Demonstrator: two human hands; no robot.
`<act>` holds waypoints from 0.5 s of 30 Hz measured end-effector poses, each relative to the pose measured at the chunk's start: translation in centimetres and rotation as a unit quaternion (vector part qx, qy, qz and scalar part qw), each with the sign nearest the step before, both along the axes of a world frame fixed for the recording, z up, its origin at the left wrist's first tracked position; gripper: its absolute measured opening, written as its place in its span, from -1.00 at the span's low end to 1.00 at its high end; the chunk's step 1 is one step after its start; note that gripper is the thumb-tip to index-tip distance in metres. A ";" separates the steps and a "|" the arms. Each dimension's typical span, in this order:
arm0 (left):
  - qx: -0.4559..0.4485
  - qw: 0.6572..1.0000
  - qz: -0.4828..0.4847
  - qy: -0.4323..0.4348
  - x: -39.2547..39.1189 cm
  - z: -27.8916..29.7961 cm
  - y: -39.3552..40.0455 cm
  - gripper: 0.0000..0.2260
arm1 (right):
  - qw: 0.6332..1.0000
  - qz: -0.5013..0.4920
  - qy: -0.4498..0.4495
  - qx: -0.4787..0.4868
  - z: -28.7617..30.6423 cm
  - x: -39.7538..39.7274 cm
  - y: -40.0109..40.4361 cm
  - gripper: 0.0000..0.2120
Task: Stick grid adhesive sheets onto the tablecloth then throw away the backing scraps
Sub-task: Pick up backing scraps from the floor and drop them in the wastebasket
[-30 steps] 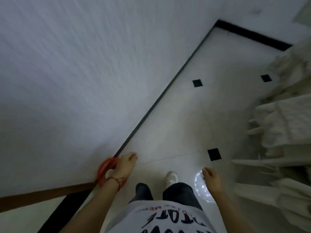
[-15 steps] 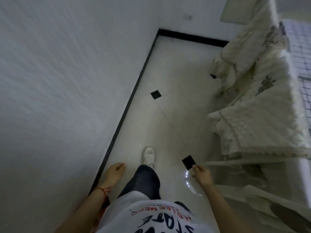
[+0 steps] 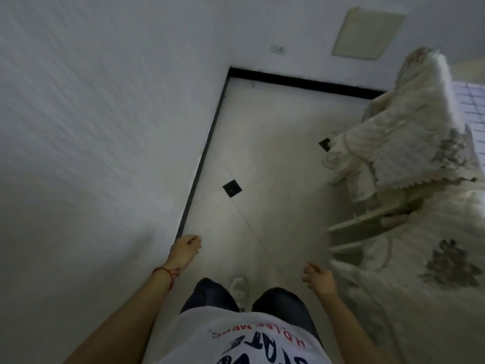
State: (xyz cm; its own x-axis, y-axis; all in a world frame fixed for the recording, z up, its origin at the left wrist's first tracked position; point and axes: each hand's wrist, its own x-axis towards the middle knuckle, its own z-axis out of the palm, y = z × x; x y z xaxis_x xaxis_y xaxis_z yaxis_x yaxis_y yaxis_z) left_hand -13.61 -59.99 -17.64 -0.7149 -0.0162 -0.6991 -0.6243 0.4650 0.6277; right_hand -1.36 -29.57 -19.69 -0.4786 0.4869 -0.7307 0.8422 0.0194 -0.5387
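I stand on a pale tiled floor (image 3: 267, 153) beside a white wall. My left hand (image 3: 185, 249) hangs by the wall with loosely curled fingers and holds nothing. My right hand (image 3: 319, 279) hangs near a cream embroidered tablecloth (image 3: 409, 153), also loosely curled and empty. A white grid-patterned sheet (image 3: 472, 106) shows at the right edge, on top of the cloth-covered table. No backing scraps are visible.
A black skirting board (image 3: 301, 81) runs along the wall base. Small black diamond tiles (image 3: 232, 188) dot the floor. Pale chair rails (image 3: 367, 224) stick out under the cloth at the right. A beige panel (image 3: 367, 32) hangs on the far wall.
My view has swung right, from the wall toward the cloth-covered table. A red round object by my left hand one second ago is out of sight. Both hands stay empty.
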 end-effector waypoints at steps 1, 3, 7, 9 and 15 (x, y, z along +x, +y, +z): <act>0.009 1.000 -0.005 0.010 -2.8 0.5 1.3 -0.75 | 1.000 -0.006 -0.003 0.001 -0.1 -1.4 0.4 -0.80; 0.026 0.999 -0.018 0.028 -8.1 1.1 4.0 -0.73 | 1.000 -0.016 -0.006 -0.008 -0.4 -4.2 1.5 -0.78; 0.039 0.998 -0.040 0.037 -17.1 0.8 8.1 -0.73 | 0.999 -0.040 -0.003 -0.028 -1.8 -11.5 4.5 -0.89; 0.032 0.998 -0.042 0.029 -20.5 0.3 9.5 -0.74 | 0.998 -0.048 0.003 -0.028 -2.6 -15.8 6.2 -0.89; -0.001 1.000 -0.020 -0.005 -29.3 -0.4 11.2 -0.85 | 0.999 -0.023 0.006 -0.026 -2.0 -30.9 11.9 -0.79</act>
State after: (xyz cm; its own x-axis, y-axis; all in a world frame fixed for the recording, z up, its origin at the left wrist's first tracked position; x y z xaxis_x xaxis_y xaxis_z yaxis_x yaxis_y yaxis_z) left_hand -42.91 -48.76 -18.03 -0.7078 0.0119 -0.7063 -0.6112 0.4910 0.6208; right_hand -32.23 -17.64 -21.65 -0.4660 0.4699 -0.7497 0.8350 -0.0467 -0.5482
